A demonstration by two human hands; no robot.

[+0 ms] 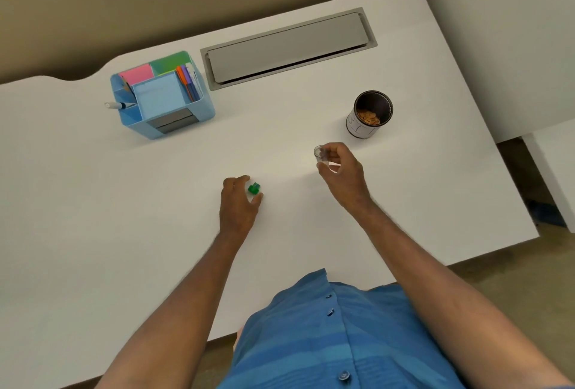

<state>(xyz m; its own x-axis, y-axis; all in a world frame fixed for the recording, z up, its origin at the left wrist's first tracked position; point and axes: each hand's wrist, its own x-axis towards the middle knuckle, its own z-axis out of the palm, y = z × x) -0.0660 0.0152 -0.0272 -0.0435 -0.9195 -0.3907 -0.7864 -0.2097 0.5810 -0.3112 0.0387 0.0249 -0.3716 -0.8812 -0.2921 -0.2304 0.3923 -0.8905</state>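
A small green cap lies on the white desk between the thumb and fingers of my left hand, which curls around it; whether the fingers touch it I cannot tell. My right hand holds a small clear tube pinched in its fingertips just above the desk, its open end pointing away from me. A cup with a dark inside and a pile of copper coins stands beyond my right hand.
A blue desk organiser with sticky notes, pens and a marker stands at the back left. A grey cable hatch is set into the desk at the back. The desk's right edge runs close to the cup.
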